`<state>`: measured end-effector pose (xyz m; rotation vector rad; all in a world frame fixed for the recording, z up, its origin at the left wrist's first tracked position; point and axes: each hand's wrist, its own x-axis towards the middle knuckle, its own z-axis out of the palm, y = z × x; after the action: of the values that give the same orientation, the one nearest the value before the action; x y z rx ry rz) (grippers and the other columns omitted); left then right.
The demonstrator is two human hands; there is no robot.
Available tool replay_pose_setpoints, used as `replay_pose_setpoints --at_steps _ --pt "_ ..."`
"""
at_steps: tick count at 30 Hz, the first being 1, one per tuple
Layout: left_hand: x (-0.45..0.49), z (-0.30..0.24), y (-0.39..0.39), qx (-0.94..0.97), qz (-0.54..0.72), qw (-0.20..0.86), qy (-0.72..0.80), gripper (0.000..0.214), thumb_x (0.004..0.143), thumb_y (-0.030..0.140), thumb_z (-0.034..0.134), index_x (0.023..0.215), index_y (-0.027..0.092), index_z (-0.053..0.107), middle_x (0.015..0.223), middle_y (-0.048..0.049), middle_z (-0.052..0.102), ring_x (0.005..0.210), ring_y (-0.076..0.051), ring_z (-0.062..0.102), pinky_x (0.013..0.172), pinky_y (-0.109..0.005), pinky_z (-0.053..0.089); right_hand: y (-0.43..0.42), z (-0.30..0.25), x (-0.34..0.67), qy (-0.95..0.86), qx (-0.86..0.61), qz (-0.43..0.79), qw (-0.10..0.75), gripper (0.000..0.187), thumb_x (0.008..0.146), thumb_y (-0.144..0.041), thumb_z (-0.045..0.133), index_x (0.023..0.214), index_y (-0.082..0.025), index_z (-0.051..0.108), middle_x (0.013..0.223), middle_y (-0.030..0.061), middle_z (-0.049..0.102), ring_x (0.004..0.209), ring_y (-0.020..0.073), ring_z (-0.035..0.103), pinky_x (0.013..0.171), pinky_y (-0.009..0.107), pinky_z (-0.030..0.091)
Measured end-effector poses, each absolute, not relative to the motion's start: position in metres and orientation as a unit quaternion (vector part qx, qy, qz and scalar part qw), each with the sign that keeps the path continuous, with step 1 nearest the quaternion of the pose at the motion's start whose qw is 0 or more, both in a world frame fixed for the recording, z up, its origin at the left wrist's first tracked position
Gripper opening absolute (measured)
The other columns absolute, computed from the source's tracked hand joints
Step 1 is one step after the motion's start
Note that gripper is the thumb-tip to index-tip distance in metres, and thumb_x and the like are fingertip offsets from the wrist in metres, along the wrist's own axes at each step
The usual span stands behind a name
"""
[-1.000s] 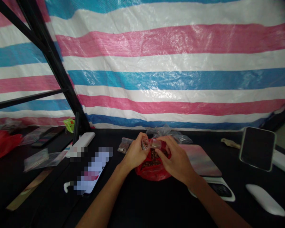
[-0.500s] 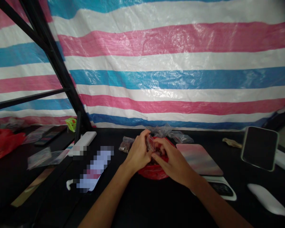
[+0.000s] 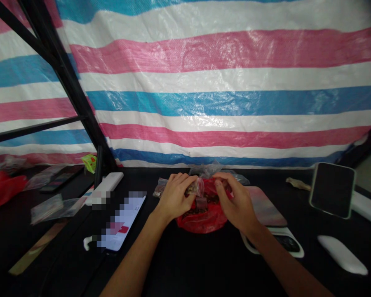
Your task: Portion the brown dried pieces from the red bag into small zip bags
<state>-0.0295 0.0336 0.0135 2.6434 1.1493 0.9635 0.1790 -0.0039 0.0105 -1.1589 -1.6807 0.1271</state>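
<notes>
2 bare hands are working over the middle of the black worktop [image 3: 185, 264], and 1 small clear pouch [image 3: 199, 188] is hanging between them. 2 red bags are lying in view: 1 open red bag [image 3: 200, 222] directly under the hands, and 1 more red bag [image 3: 1, 189] sitting far off at the left edge. 1 phone [image 3: 121, 222], 1 white mouse [image 3: 341, 255] and 1 scale [image 3: 270, 214] with a pink top are lying about, the scale just beside the open bag on its right.

The pouch is looking thin, glossy and crumpled, with a few brown bits showing through it, and a brownish lump is dangling at its lower end. It is hovering just above the mouth of the open red bag, which is showing dark brown pieces inside.

The left hand [image 3: 174, 197] is pinching the pouch's left edge, its grip pressed together on the plastic between thumb and fingers. The right hand [image 3: 235, 203] is curling its fingers down at the pouch's right side, close against it; whether that grip is actually nipping the plastic I cannot tell. So the pouch is sitting between the 2 hands, nearer the left fingertips.
</notes>
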Motion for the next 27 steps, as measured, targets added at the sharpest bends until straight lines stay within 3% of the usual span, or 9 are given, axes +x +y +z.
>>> replay_pose_setpoints --at_steps 5,10,15,21,24,27 --pt "-0.029 0.011 0.034 0.882 0.263 0.029 0.389 0.023 0.085 0.015 0.060 0.105 0.023 0.068 0.101 -0.0044 0.068 0.100 -0.025 0.057 0.089 -0.042 0.038 0.001 0.010 0.184 -0.663 -0.514 0.052 0.541 0.020 0.103 -0.032 0.048 0.110 -0.026 0.066 0.095 0.0029 0.072 0.078 0.0194 0.066 0.074 0.032 0.051" --pt "-0.028 0.005 0.035 0.884 0.238 0.029 0.401 0.030 0.086 0.013 0.057 0.111 0.024 0.068 0.104 -0.0056 0.066 0.101 -0.024 0.057 0.092 -0.043 0.037 0.001 0.011 0.182 -0.678 -0.515 0.049 0.522 0.020 0.102 -0.031 0.048 0.106 -0.025 0.067 0.100 0.0036 0.074 0.090 0.0214 0.070 0.082 0.033 0.051" --pt "-0.026 0.004 0.035 0.871 0.255 0.066 0.416 0.022 0.089 0.014 0.056 0.108 0.022 0.065 0.106 -0.0059 0.065 0.105 -0.025 0.057 0.094 -0.043 0.038 0.000 0.011 0.182 -0.690 -0.504 0.064 0.515 0.019 0.102 -0.031 0.049 0.105 -0.025 0.066 0.100 0.0039 0.073 0.090 0.0211 0.069 0.083 0.033 0.051" --pt "-0.020 0.004 0.035 0.800 0.422 0.149 0.399 0.031 0.092 0.018 0.060 0.122 0.023 0.054 0.117 -0.0071 0.063 0.111 -0.025 0.058 0.098 -0.043 0.043 -0.008 0.013 0.176 -0.760 -0.443 0.110 0.462 0.025 0.098 -0.028 0.058 0.123 -0.027 0.059 0.099 0.0029 0.069 0.080 0.0186 0.064 0.076 0.032 0.052" --pt "-0.018 -0.001 0.034 0.793 0.453 0.190 0.360 0.043 0.093 0.019 0.060 0.133 0.023 0.046 0.128 -0.0103 0.058 0.119 -0.025 0.056 0.105 -0.044 0.045 -0.010 0.012 0.173 -0.783 -0.426 0.107 0.440 0.018 0.098 -0.027 0.061 0.116 -0.028 0.062 0.093 0.0011 0.068 0.074 0.0172 0.062 0.071 0.031 0.050" --pt "-0.015 -0.003 0.030 0.811 0.430 0.207 0.337 0.053 0.094 0.028 0.065 0.140 0.023 0.040 0.134 -0.0124 0.054 0.126 -0.026 0.054 0.111 -0.046 0.044 -0.009 0.012 0.173 -0.766 -0.425 0.101 0.471 0.008 0.100 -0.026 0.058 0.106 -0.027 0.064 0.090 0.0005 0.067 0.075 0.0168 0.063 0.071 0.031 0.050"
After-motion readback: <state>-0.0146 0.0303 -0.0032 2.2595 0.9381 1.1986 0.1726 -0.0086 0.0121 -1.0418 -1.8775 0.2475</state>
